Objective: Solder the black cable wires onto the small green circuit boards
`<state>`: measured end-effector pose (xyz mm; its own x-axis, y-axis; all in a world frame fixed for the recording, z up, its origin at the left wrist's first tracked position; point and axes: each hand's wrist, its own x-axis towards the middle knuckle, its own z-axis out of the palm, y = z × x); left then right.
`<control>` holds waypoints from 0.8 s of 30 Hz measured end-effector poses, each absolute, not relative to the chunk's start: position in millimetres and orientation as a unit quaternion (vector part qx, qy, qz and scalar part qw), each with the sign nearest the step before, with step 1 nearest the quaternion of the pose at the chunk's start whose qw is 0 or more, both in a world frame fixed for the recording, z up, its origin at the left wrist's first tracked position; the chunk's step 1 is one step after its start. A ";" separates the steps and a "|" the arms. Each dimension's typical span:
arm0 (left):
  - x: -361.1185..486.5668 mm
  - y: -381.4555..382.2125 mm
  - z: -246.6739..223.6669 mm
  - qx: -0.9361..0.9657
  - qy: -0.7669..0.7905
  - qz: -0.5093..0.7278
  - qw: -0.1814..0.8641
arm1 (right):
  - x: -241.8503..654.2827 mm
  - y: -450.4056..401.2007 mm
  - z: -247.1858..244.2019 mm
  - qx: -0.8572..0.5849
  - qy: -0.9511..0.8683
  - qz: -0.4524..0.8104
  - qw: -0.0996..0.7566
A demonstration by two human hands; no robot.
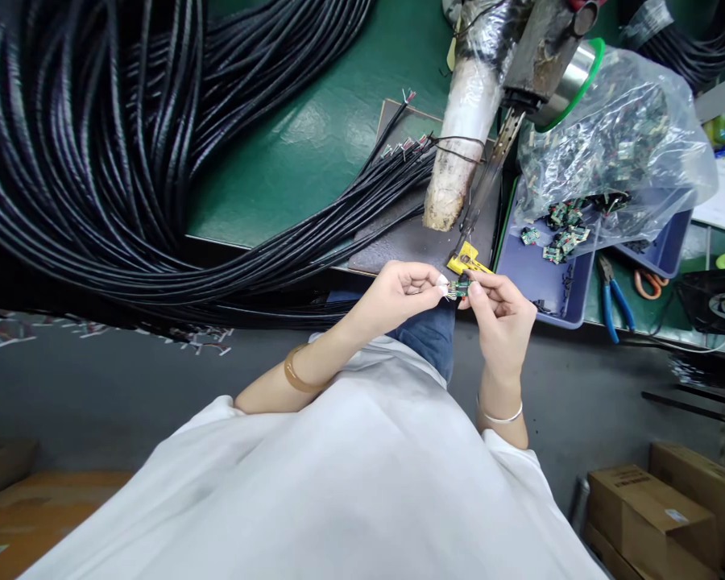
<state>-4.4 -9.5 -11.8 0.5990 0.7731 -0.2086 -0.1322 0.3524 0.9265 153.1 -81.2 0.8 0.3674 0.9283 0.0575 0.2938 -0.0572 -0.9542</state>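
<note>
A small green circuit board (461,288) with fine wires (450,296) at its left end is held up between my hands, just off the table's front edge. My right hand (503,318) pinches the board between thumb and fingers. My left hand (402,292) is closed at the board's left end, its fingertips on the thin wires; exactly how it grips them is partly hidden. Right behind the board is a yellow piece (468,258). Above that, a soldering iron (492,173) in a stand slopes down towards my fingers.
Many black cables (266,266) sweep in from the left, stripped ends on a brown board (387,234). A plastic-wrapped tube (456,161) hangs over it. At right are a purple tray (519,274) with circuit boards, a plastic bag (628,145), blue-handled pliers (613,302) and orange-handled scissors (648,286).
</note>
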 end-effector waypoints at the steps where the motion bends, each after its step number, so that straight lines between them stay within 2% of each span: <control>1: -4.1 -8.9 -12.4 0.484 0.332 0.302 0.751 | 152.9 -80.9 1.0 -0.658 -0.473 0.306 0.501; 5: -2.4 -6.8 -11.6 0.480 0.344 0.311 0.745 | 152.6 -79.7 3.7 -0.678 -0.506 0.229 0.482; 11: 1.8 -3.3 -7.2 0.477 0.365 0.337 0.725 | 151.1 -84.1 12.4 -0.650 -0.478 0.174 0.565; 17: 5.6 0.8 -12.1 0.506 0.344 0.383 0.692 | 151.6 -79.7 12.8 -0.634 -0.620 0.070 0.457; 24: 7.8 7.4 -8.2 0.511 0.346 0.398 0.678 | 152.6 -64.8 9.2 -0.609 -0.649 0.049 0.454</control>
<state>7.8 7.4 -8.2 0.4423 0.8947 -0.0622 -0.1859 0.1594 0.9696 152.6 -64.8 9.2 0.1521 0.8345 0.5296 0.7460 0.2545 -0.6153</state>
